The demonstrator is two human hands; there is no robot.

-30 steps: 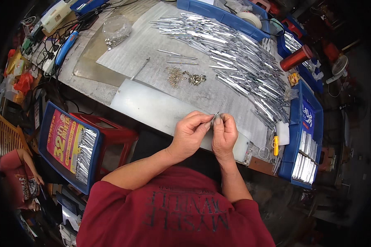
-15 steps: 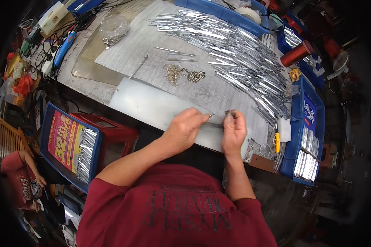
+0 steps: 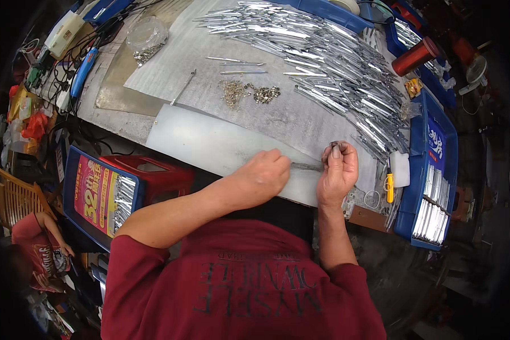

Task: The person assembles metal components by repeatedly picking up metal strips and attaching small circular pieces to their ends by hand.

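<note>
My left hand [image 3: 259, 179] is closed over the translucent white board [image 3: 198, 140], fingers curled together; what they hold, if anything, is hidden. To its right my right hand [image 3: 339, 173] is pinched near the board's right end, thumb against fingers. Something small and dark shows at those fingertips, too small to name. Beyond the hands lie two little heaps of small parts, one gold-coloured [image 3: 232, 94] and one darker metal [image 3: 266, 94]. Behind them are a few loose metal rods [image 3: 242, 72]. A large heap of shiny thin metal rods [image 3: 340, 71] covers the far right.
A single rod [image 3: 183, 86] lies near the board's left end. A clear tub of small parts [image 3: 147, 39] stands far left. A yellow-handled screwdriver [image 3: 389, 187] and blue bin [image 3: 425, 187] are at right. Another blue bin [image 3: 99, 195] is at lower left, where a person [image 3: 42, 249] sits.
My hands have moved apart, the right one shifting to the right and slightly away from me. A thin metal tip seen at my left fingers is no longer visible. The whole view has shifted slightly.
</note>
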